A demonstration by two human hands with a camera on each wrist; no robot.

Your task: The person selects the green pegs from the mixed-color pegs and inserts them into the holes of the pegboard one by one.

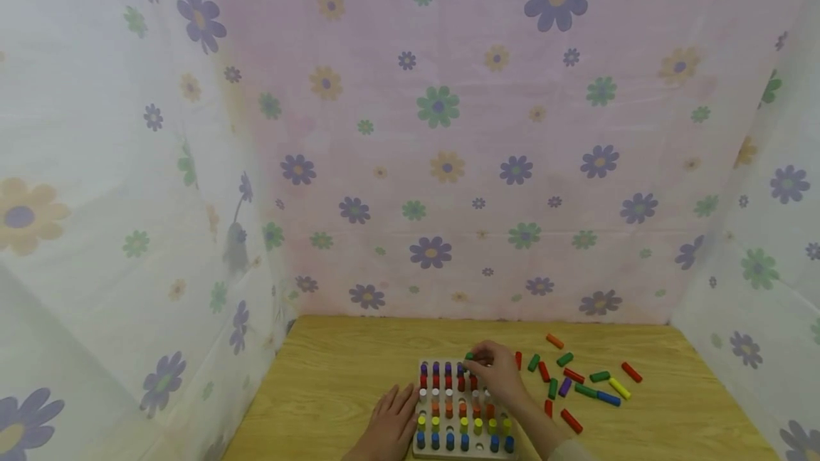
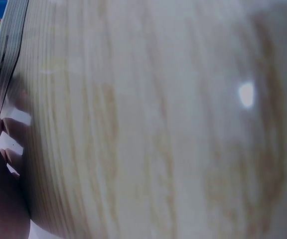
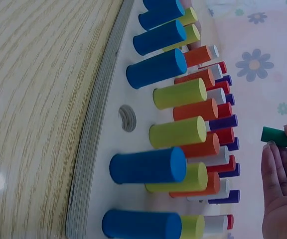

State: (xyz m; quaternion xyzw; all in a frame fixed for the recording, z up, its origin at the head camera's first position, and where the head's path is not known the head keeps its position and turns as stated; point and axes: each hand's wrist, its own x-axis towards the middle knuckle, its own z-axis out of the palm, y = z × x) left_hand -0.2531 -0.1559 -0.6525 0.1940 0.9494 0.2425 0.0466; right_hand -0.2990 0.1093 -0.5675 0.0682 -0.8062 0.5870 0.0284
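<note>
A wooden pegboard (image 3: 101, 134) carries rows of blue, yellow, orange, white, red and purple pegs. My right hand (image 1: 500, 374) is over the board's far right part and pinches a green peg (image 3: 274, 135) between thumb and fingertips. In the right wrist view the peg lies nearly level, above the purple pegs (image 3: 224, 121). My left hand (image 1: 391, 420) lies palm down on the table along the board's left edge, fingers stretched forward. Only part of that hand (image 2: 4, 199) shows in the left wrist view. One hole (image 3: 127, 118) among the blue pegs (image 3: 158, 31) has no peg.
Loose pegs in red, green, yellow, blue, purple and orange lie scattered right of the board, among them a yellow peg (image 1: 619, 388) and an orange peg (image 1: 554, 341). Flower-printed sheets (image 1: 474, 233) enclose the wooden table (image 1: 333, 361) at the back and sides.
</note>
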